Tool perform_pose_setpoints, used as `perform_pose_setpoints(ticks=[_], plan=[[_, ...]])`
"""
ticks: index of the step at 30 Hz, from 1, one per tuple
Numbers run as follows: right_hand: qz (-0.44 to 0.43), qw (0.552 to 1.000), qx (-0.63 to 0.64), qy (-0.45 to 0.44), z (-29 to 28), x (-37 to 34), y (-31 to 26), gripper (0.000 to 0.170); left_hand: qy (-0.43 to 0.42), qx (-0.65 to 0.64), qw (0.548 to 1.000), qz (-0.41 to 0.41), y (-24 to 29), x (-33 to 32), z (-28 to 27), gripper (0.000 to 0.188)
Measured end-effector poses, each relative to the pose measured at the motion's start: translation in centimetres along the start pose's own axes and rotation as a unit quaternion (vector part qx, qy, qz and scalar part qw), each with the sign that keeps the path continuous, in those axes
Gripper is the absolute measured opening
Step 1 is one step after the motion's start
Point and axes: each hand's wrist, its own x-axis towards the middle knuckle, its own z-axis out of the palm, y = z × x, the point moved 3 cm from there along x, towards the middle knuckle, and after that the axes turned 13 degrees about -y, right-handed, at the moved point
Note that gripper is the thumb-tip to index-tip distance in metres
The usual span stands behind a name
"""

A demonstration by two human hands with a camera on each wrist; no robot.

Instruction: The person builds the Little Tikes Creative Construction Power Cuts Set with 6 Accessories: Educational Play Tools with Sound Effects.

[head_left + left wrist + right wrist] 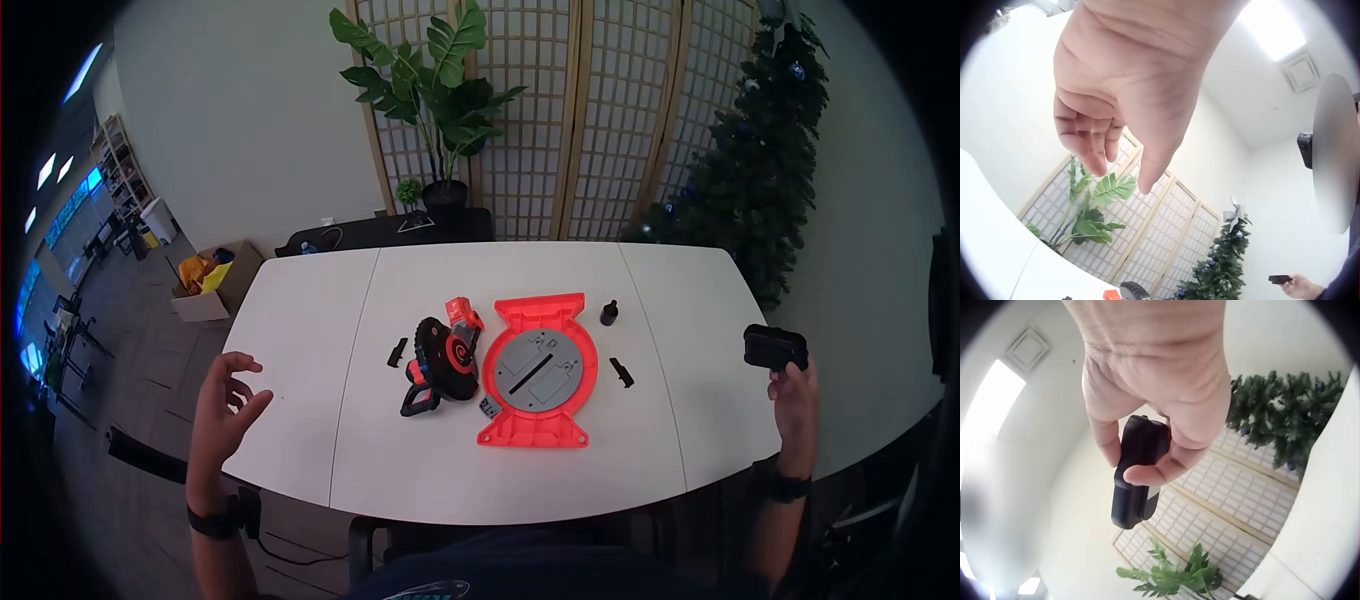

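Note:
My right hand (793,405) holds a black, rounded, box-shaped device (775,347) up over the table's right end. In the right wrist view, the thumb and fingers pinch the device (1138,475) from its sides. My left hand (225,405) is raised at the table's left end, its fingers loosely bent with nothing between them. The left wrist view shows the same hand (1125,94) with a gap between thumb and fingers. Nearer the table's middle lie a red plastic frame (535,428) with a round grey plate (538,370), and a black-and-red wheeled piece with a handle (443,360).
Two small black parts lie on the white table (430,480), one left part (397,352) and one right part (622,373). A small black bottle-shaped piece (609,313) stands farther back. Behind are a potted plant (445,195), a folding screen (620,120) and a decorated tree (740,170).

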Motion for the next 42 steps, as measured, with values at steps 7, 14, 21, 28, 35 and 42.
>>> perform_pose_setpoints(ticks=[7,14,21,28,35,42], plan=[[0.059,0.989,-0.026,0.134,-7.6,-4.5,5.4,0.049,0.038,-0.064,0.996,-0.054,-9.0,-3.2,1.3,0.043],[0.089,0.976,-0.038,0.193,-13.0,-6.9,8.1,0.047,0.08,-0.093,0.99,-0.07,-15.3,-5.1,1.2,0.043],[0.171,0.97,-0.061,0.164,-20.7,-10.3,12.8,0.045,0.082,-0.081,0.991,-0.069,-16.3,-5.6,1.0,0.043],[0.206,0.94,-0.102,0.254,-20.9,-11.5,13.1,0.045,0.077,-0.11,0.988,-0.074,-16.5,-5.4,1.3,0.044],[0.221,0.944,-0.108,0.22,-23.1,-12.0,14.0,0.042,0.069,-0.122,0.987,-0.076,-16.6,-5.3,1.5,0.045],[0.21,0.929,-0.147,0.268,-25.5,-12.1,14.8,0.04,0.072,-0.119,0.988,-0.073,-16.8,-5.3,1.6,0.045]])
